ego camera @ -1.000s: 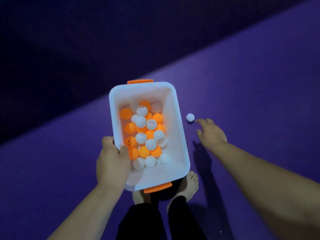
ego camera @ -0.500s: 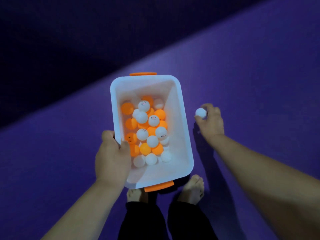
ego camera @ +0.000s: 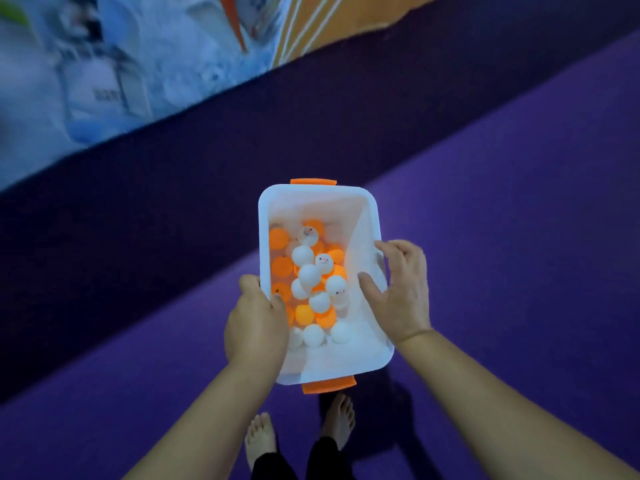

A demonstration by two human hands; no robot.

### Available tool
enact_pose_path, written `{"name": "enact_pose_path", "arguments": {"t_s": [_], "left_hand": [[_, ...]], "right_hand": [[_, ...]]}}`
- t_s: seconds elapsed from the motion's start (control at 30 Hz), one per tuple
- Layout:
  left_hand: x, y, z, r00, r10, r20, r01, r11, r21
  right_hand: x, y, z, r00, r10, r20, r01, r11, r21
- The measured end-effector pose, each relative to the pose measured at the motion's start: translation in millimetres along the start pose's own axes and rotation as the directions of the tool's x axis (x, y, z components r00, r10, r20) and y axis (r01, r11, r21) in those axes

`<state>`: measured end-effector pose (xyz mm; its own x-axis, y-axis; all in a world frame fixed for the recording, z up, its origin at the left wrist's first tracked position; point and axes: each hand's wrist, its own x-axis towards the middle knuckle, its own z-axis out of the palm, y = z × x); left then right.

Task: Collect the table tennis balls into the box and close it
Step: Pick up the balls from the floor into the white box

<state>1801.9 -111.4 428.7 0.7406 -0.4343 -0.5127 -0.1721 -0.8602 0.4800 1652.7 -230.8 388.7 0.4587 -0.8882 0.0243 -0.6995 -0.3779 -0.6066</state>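
Observation:
A white plastic box with orange clips at both short ends hangs in the air in front of me. Several white and orange table tennis balls lie inside it. My left hand grips the box's left rim, thumb inside. My right hand hovers over the right rim with fingers spread and relaxed, holding nothing. No lid is in view.
Below the box is a purple floor mat, with my bare feet on it. A darker purple strip runs diagonally beyond it, and a blurred blue and orange wall picture fills the top left.
My right hand picked a white ball off the mat, brought it over the box and now is empty above the right rim. The camera tilted up, showing the wall.

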Motion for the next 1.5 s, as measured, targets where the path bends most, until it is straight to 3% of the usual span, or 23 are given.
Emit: {"name": "enact_pose_path", "arguments": {"t_s": [0.2,0.33,0.5,0.7,1.1,1.3,1.5], "left_hand": [[-77.4,109.3,-73.7,0.993,0.12,-0.001,-0.12,0.992,-0.049],[-131.7,165.0,-104.8,0.977,0.215,0.001,-0.214,0.972,-0.098],[-184.9,216.7,-118.2,0.943,0.316,0.101,-0.299,0.943,-0.149],[-219.0,262.0,-122.2,0.851,0.466,0.242,-0.441,0.885,-0.151],[-252.1,308.6,-124.6,0.581,0.657,0.481,-0.706,0.701,-0.105],[-313.4,330.5,-87.4,0.371,0.709,0.6,-0.832,0.54,-0.125],[-405.1,328.4,-29.8,0.182,0.67,0.719,-0.879,0.439,-0.187]], "right_hand": [[-0.9,-53.7,-152.6,0.986,0.169,0.014,-0.169,0.979,0.112],[-11.0,-80.0,-236.5,0.964,0.259,-0.06,-0.25,0.96,0.127],[-28.4,-94.8,-327.1,0.91,0.369,-0.188,-0.344,0.926,0.154],[-59.5,-99.6,-391.6,0.828,0.479,-0.293,-0.457,0.878,0.144],[-131.2,-126.5,-434.3,0.607,0.672,-0.425,-0.657,0.725,0.207],[-199.8,-112.3,-462.2,0.423,0.738,-0.525,-0.727,0.623,0.29],[-293.1,-75.6,-489.2,0.224,0.787,-0.575,-0.763,0.508,0.398]]}}
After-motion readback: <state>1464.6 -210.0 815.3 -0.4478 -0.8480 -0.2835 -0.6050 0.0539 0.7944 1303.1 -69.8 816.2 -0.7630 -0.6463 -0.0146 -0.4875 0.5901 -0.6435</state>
